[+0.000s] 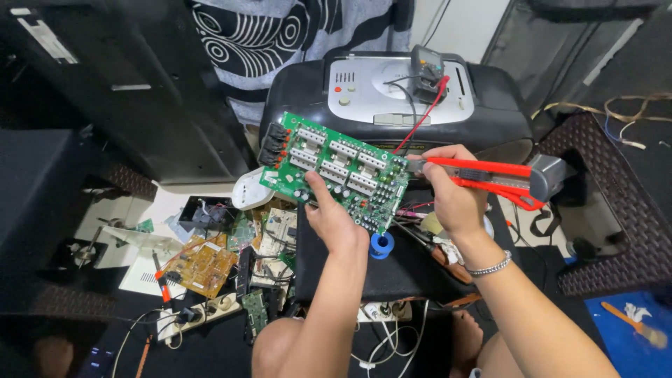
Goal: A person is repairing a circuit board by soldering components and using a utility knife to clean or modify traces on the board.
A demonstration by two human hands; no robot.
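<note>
Head view looks down on a green circuit board (334,170) held up in the left hand (334,218), whose fingers are closed on the board's lower edge with the thumb pressed on its face; the board rises tilted above and to the left of that hand. The right hand (451,192) is closed around a red-handled tool (493,175), gripping it near its front end, and the tool's tip meets the board's right edge just left of the hand. A silver bracelet (490,266) circles the right wrist. Beyond both hands a multimeter (428,70) rests on a black and grey machine (392,94). Below the left hand, further left, lies a brown circuit board (203,266).
</note>
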